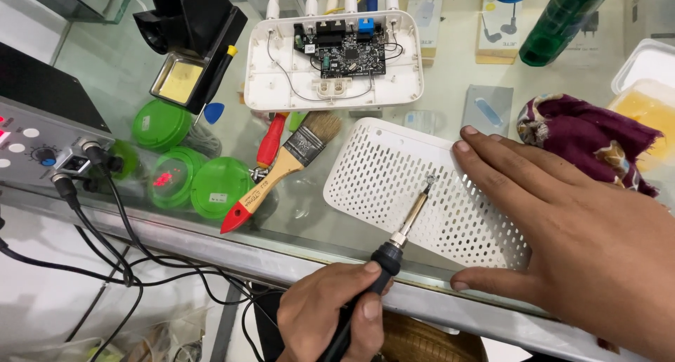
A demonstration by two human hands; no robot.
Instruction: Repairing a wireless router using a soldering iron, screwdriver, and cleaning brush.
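White perforated plastic cover (pixel 394 186) lies flat on the glass tabletop (pixel 450 88), pinned by the right hand (pixel 583 228), which is spread open w/ palm down, fingers apart, holding nothing. Left hand (pixel 330 320) is wrapped tight round the black grip of a soldering iron (pixel 404 225). Iron's long axis runs diagonal, from handle at the near tabletop edge up & to the right; the metal tip points away from the person and touches a small screw (pixel 431 181) on the cover, just beside the right fingertips. Hands are near each other but not touching.

Left of the cover: wooden paintbrush w/ red handle end (pixel 281 169), red screwdriver (pixel 271 138), green round lids (pixel 190 169). Behind: opened white router w/ bare circuit board (pixel 336 56), black iron stand (pixel 190 46). Right: maroon cloth (pixel 583 137), green bottle (pixel 566 17).
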